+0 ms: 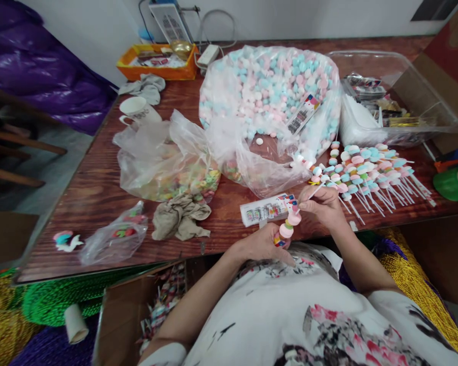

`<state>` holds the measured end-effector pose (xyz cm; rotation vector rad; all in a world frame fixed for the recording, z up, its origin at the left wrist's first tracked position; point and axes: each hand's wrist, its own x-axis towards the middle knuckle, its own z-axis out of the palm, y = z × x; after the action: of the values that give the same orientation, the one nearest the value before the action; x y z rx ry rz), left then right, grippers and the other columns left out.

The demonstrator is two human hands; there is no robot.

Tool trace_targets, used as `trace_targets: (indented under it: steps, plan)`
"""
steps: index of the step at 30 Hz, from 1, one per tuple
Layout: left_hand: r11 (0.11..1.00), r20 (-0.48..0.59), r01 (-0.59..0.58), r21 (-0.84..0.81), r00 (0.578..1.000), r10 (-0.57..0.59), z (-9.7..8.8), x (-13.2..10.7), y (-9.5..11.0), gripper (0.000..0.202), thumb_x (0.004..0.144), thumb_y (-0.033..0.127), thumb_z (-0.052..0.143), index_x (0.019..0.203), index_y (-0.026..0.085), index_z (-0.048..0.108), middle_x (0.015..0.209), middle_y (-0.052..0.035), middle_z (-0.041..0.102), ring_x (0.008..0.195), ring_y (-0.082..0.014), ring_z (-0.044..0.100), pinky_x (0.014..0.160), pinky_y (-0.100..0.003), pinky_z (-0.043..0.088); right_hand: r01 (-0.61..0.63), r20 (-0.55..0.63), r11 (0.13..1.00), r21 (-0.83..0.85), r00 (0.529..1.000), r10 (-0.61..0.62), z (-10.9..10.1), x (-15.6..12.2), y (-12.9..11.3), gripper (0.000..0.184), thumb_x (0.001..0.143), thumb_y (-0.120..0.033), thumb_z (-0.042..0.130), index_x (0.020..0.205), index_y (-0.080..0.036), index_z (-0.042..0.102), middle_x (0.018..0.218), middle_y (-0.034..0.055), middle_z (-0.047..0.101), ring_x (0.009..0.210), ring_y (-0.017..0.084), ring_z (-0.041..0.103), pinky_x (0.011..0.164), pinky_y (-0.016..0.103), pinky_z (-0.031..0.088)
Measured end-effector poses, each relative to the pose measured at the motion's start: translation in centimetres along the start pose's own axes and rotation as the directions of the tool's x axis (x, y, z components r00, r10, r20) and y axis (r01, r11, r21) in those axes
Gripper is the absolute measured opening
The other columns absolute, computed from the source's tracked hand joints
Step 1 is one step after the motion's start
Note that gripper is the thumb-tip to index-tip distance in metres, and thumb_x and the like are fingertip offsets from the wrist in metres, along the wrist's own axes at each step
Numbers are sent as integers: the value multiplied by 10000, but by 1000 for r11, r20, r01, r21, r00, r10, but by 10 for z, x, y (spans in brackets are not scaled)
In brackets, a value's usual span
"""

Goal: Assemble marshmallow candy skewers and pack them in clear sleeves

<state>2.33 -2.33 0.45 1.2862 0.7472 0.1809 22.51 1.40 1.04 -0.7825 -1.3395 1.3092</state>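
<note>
My left hand (265,243) is closed around the lower end of a candy skewer (289,226) strung with pink, green and yellow pieces, just in front of the table edge. My right hand (322,203) pinches the skewer's upper end, fingers pressed together near the top pink piece. Behind my hands lies a flat printed label packet (265,209). A pile of finished pastel candy skewers (370,170) lies to the right. A big clear bag of pink, blue and white candies (269,96) stands open behind.
A smaller bag of mixed coloured candies (168,168), a crumpled cloth (180,217), a white cup (137,111), an orange tray (156,62) and a clear plastic box (389,96) sit on the wooden table (87,198). A cardboard box (137,310) is below the edge.
</note>
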Motion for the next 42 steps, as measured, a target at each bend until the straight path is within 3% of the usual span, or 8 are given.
trace_targets:
  steps: [3, 8, 15, 18, 27, 35, 38, 42]
  plan:
    - [996, -114, -42, -76, 993, 34, 2, 3, -3, 481, 533, 424, 856, 581, 152, 461, 557, 79, 399, 543, -63, 331, 519, -208, 278, 38, 37, 998, -43, 999, -37, 0, -1, -2, 121, 749, -254, 756, 697, -209, 657, 641, -22, 618, 595, 124, 562, 575, 265, 446]
    - [985, -277, -139, -102, 955, 107, 4, 8, -9, 360, 574, 340, 845, 745, 135, 603, 668, 56, 457, 652, -90, 395, 610, -211, 330, 109, 71, 981, -158, 993, -99, 5, -6, -3, 99, 784, -208, 721, 718, -207, 648, 616, -32, 602, 576, 113, 544, 559, 252, 418]
    - [984, -479, -80, 160, 865, 148, 0, 9, -25, 294, 657, 342, 782, 810, 131, 645, 692, 29, 531, 649, -109, 444, 604, -219, 374, 185, 60, 942, -281, 983, -176, 14, -16, -19, 114, 792, -193, 712, 713, -195, 628, 628, -28, 596, 565, 107, 530, 551, 252, 394]
    - [970, -506, -60, 237, 845, 176, -1, 9, -26, 306, 655, 365, 784, 767, 134, 619, 664, 36, 522, 631, -102, 430, 580, -211, 364, 203, 51, 931, -303, 979, -197, 15, -19, -24, 135, 781, -210, 725, 692, -199, 624, 606, -27, 583, 556, 114, 524, 542, 260, 393]
    - [969, -458, -109, 220, 866, 201, 9, 4, -19, 285, 690, 347, 767, 781, 136, 598, 701, 32, 529, 646, -102, 448, 586, -211, 367, 185, 29, 889, -419, 981, -190, 22, -22, -13, 126, 811, -217, 685, 709, -205, 612, 617, -31, 572, 553, 102, 502, 548, 255, 387]
    - [926, -518, -42, 375, 819, 247, 12, 1, -18, 328, 692, 392, 767, 821, 148, 590, 671, 53, 499, 632, -103, 413, 603, -221, 339, -24, -213, 943, -331, 976, -50, 15, -12, 6, 240, 799, -307, 705, 644, -190, 563, 564, -57, 522, 534, 89, 453, 533, 234, 365]
    - [925, -549, -37, 378, 796, 256, 13, 1, -20, 301, 717, 379, 748, 795, 155, 562, 667, 55, 504, 631, -102, 422, 606, -222, 336, 9, -219, 916, -402, 970, -106, 15, -13, 5, 244, 810, -302, 690, 639, -190, 557, 571, -54, 534, 529, 88, 463, 536, 237, 371]
    - [927, -563, -45, 373, 784, 264, 13, -1, -18, 287, 719, 362, 749, 828, 157, 581, 693, 48, 533, 654, -109, 451, 630, -229, 363, 92, -153, 797, -596, 962, -226, 23, -19, -3, 191, 819, -251, 672, 668, -200, 566, 572, -46, 545, 507, 90, 459, 524, 248, 358]
